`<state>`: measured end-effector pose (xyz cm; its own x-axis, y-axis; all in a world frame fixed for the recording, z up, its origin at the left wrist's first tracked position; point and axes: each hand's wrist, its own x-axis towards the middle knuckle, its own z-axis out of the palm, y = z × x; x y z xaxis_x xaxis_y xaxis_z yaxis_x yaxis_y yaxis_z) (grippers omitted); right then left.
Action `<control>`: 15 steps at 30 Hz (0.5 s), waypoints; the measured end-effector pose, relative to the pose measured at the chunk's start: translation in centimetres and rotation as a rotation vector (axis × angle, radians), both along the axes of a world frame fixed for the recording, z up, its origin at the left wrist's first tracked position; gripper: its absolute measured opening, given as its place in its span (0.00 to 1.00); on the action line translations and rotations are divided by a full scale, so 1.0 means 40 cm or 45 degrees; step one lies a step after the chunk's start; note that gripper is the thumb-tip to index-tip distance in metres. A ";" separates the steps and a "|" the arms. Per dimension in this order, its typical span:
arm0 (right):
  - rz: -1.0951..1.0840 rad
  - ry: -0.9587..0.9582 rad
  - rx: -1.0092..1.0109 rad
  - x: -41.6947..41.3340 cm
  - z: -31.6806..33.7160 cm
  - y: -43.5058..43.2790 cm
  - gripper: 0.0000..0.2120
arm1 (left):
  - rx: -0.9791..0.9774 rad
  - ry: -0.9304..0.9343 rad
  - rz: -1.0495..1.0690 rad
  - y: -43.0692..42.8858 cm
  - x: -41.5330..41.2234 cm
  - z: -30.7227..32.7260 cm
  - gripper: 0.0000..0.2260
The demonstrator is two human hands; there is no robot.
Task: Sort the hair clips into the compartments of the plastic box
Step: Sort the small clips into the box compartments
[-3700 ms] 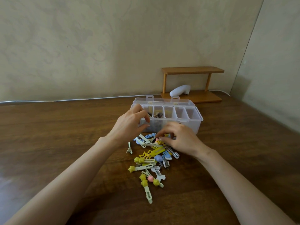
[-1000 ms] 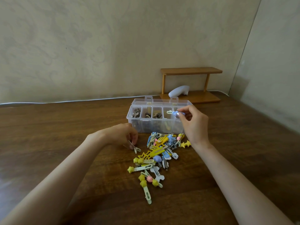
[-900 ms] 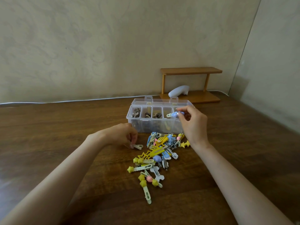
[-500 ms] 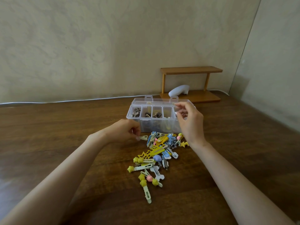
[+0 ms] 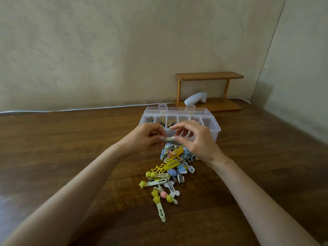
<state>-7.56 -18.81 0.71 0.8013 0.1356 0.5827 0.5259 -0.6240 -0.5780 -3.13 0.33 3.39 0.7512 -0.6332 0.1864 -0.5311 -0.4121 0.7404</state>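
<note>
- The table [image 5: 62,148] has a dark wood-grain top.
- A clear plastic box [image 5: 215,129], lid open, stands toward the far edge.
- The hair clips [image 5: 168,174] lie in a loose multicoloured pile just in front of the box.
- A wooden shelf [image 5: 209,75] stands at the far right, against the wall.
- A white cable [image 5: 71,110] runs along the far edge.

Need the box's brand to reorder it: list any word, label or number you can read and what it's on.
None readable in this view.
plastic box: no label or brand shows.
hair clips: no print shows.
white object on the wooden shelf: no marking can be made out.
</note>
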 end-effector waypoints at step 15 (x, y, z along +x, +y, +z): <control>-0.002 0.212 0.229 -0.021 0.022 -0.015 0.05 | -0.360 -0.067 0.081 -0.028 -0.006 -0.022 0.04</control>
